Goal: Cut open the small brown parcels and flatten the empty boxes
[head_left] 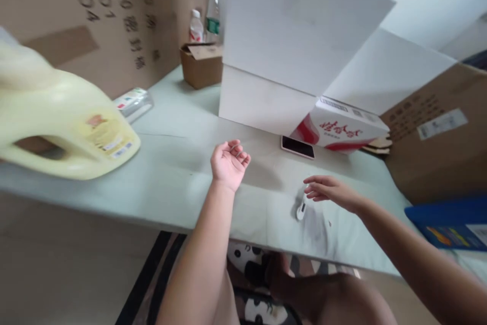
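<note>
My left hand (230, 163) is palm up above the middle of the pale table, its fingers loosely curled and apart, with nothing in it. To the right, my right hand (327, 190) hangs palm down with its fingers stretched out, over the upper end of a small white device (301, 210) with a dark display. That device lies on the table near the front edge, partly covered by my right fingertips; whether they touch it I cannot tell. Beyond both hands, a phone (298, 147) with a dark screen lies flat before a red and white box (340, 126).
A large pale yellow jug (68, 122) looms at the left, near a clear plastic package (135, 104). Behind stand a small brown carton (201, 65), two bottles and white panels (266, 97). A brown box (441, 137) and a blue package (449, 221) are at the right.
</note>
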Available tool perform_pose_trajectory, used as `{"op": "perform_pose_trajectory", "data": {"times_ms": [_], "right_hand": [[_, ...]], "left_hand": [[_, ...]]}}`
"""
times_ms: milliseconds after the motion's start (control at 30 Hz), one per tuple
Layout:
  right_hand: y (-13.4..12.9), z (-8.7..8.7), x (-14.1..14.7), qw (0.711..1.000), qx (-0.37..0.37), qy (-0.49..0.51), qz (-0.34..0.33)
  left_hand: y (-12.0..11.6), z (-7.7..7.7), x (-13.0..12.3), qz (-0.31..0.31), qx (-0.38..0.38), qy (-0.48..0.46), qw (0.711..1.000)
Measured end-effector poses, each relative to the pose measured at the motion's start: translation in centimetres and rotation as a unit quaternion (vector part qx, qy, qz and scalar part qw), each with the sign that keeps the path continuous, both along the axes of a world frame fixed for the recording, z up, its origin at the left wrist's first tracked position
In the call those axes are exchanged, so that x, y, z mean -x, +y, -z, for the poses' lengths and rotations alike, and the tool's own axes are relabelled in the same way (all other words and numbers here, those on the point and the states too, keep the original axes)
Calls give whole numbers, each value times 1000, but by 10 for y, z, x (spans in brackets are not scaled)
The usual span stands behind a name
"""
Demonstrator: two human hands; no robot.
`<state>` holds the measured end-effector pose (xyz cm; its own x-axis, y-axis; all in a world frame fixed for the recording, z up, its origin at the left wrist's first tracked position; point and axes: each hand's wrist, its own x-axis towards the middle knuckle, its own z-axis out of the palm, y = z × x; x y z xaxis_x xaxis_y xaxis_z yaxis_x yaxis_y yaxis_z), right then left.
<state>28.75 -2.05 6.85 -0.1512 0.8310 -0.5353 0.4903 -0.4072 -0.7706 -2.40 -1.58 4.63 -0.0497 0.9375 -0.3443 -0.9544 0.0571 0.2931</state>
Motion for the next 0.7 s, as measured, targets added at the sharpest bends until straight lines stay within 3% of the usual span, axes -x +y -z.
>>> {"op": "perform_pose_trajectory", "data": {"times_ms": [167, 333, 500, 700], "right_hand": [[38, -1, 88, 991, -67, -24, -114], [91, 9, 192, 974, -142, -48, -169], [156, 11, 307, 942, -264, -87, -191], [242, -15, 430, 896, -387, -134, -173]], "left_hand": [[-4, -2, 27, -62, -7, -63, 996], [-5, 1, 51, -91, 18, -102, 990], [-2, 10, 73, -103, 50, -131, 985], [3, 19, 100, -104, 79, -173, 976]]}}
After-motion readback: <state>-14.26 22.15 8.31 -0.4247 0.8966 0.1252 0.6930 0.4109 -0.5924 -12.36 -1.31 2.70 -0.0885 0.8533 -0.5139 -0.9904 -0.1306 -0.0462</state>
